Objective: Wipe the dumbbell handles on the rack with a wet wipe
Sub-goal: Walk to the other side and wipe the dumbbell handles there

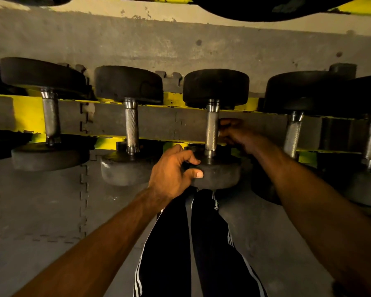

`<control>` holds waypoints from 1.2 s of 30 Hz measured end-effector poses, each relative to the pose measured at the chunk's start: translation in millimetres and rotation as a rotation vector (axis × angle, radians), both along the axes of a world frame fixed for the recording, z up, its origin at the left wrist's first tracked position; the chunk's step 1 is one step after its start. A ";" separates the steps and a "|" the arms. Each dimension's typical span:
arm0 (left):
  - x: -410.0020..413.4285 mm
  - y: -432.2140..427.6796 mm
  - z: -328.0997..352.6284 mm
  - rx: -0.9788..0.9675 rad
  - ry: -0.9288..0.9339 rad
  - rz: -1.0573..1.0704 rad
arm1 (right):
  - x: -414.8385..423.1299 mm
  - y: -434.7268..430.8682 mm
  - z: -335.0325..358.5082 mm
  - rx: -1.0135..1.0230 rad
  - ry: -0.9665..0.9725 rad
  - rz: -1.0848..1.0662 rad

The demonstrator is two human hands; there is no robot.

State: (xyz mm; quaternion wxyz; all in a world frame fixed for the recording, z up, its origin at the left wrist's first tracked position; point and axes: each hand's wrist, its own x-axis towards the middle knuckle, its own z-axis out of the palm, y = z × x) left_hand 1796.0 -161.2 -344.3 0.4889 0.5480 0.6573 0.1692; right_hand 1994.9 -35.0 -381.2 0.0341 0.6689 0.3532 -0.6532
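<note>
Dumbbell handles (131,125): five knurled steel bars, lying side by side across the yellow rails of the rack (28,113), each running away from you between a near and a far black head.

Item 1, nearest: your legs in black trousers (171,243) with white side stripes, standing on grey interlocking floor mats (41,200).

Item 2: your two bare forearms, reaching forward from the lower corners.

Item 3: your left hand (171,170), clamped on the near head (221,174) of the third dumbbell from the left. The thumb pressed on the rim and the fingers hooked over its top edge.

Item 4: third handle (211,129), bare steel along its front and left side. Your right hand (236,133) sat in shadow against its right side, about midway along, fingers curled toward the bar and touching it. Whether they closed round the bar or only pressed on it could not be told, and what lay under them was hidden.

Item 5: neighbouring dumbbells, two to the left and two to the right, well apart from both hands.

Item 6: far heads (215,86), resting at the rear rail, with grey concrete (180,43) behind the rack.

Item 7, farthest: an upper tier at the top edge, showing a yellow rail (360,5) and the dark underside of a larger head (255,9).
</note>
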 end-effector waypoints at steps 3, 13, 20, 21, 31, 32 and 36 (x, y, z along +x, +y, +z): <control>2.2 1.8 -1.2 0.011 -0.007 0.005 | 2.7 1.9 -5.4 -0.053 -0.072 0.295; -0.6 0.1 -1.0 -0.005 0.001 -0.002 | 6.0 -17.2 5.7 0.187 0.123 -0.246; -0.6 2.7 2.6 0.005 -0.023 -0.007 | -9.7 -23.3 13.3 0.777 -0.152 0.048; -0.9 2.8 2.7 -0.005 -0.022 -0.010 | -15.7 -16.5 13.6 0.906 -0.214 0.057; 0.6 6.0 4.2 -0.021 -0.006 -0.029 | -20.4 -24.6 5.5 1.168 -0.285 0.697; 0.5 6.0 4.4 -0.021 -0.007 -0.027 | -28.0 -15.6 4.5 1.177 -0.346 0.652; -1.0 6.1 3.5 -0.033 -0.010 -0.024 | -43.2 -18.2 4.5 1.153 -0.458 0.384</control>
